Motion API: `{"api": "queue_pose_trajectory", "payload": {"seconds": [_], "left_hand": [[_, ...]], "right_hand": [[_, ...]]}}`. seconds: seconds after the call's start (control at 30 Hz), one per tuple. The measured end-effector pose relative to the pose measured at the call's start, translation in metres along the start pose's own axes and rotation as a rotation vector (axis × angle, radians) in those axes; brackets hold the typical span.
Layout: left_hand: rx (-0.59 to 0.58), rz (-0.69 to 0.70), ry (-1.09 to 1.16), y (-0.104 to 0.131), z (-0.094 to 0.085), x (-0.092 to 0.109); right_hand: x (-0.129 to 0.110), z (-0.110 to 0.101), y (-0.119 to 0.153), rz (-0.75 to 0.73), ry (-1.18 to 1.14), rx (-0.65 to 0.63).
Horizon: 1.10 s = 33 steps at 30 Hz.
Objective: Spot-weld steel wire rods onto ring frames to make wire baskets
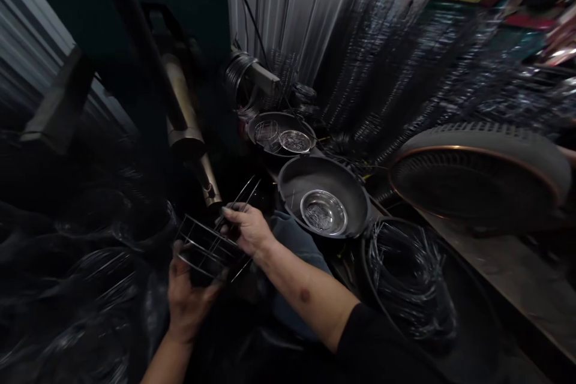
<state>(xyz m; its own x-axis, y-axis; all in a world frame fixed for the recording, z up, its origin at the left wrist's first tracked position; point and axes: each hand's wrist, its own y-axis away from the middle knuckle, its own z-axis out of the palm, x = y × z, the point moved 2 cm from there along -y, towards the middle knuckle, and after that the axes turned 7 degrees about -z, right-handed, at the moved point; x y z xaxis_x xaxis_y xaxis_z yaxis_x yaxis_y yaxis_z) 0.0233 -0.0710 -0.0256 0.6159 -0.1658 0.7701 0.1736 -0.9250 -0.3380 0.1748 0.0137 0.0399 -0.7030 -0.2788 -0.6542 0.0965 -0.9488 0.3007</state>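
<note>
Between my hands is a wire rack (209,246) of thin metal rods, tilted in front of the machine. My left hand (186,297) grips its near left end, thumb and fingers spread around the frame. On the far right side, my right hand (247,229) has its fingers closed at the rods; thin rods stick out beyond it. Just above my right hand is the machine's metal electrode tip (211,192), below a thick brass-coloured cylinder (180,96). Dim light hides the fingertips and the rack's underside.
To the right, a black basin (292,183) holds a steel bowl (324,213) of small metal pieces. Behind it stands another basin (274,117). Bundled wire pieces (409,282) fill a tub. A large grey round guard (486,174) and stacked wire racks (382,78) stand farther right.
</note>
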Motion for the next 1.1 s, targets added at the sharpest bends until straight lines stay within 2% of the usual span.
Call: {"api": "queue_pose_trajectory", "payload": {"seconds": [0.13,0.37,0.47,0.83,1.1], "left_hand": [[0.028,0.051,-0.09,-0.008,0.003,0.008],[0.011,0.107,-0.12,-0.026,0.004,0.014],[0.02,0.171,-0.095,-0.033,0.002,0.014],[0.023,0.195,-0.094,-0.049,-0.002,0.008],[0.021,0.208,-0.104,-0.067,-0.004,0.006]], "right_hand": [[-0.012,-0.001,-0.006,-0.068,-0.098,0.068],[-0.013,0.002,-0.012,-0.062,-0.099,0.044],[-0.013,0.005,-0.017,-0.071,-0.111,0.029],[-0.01,0.015,-0.029,-0.12,-0.1,-0.035],[-0.016,0.025,-0.04,-0.13,-0.083,-0.062]]}}
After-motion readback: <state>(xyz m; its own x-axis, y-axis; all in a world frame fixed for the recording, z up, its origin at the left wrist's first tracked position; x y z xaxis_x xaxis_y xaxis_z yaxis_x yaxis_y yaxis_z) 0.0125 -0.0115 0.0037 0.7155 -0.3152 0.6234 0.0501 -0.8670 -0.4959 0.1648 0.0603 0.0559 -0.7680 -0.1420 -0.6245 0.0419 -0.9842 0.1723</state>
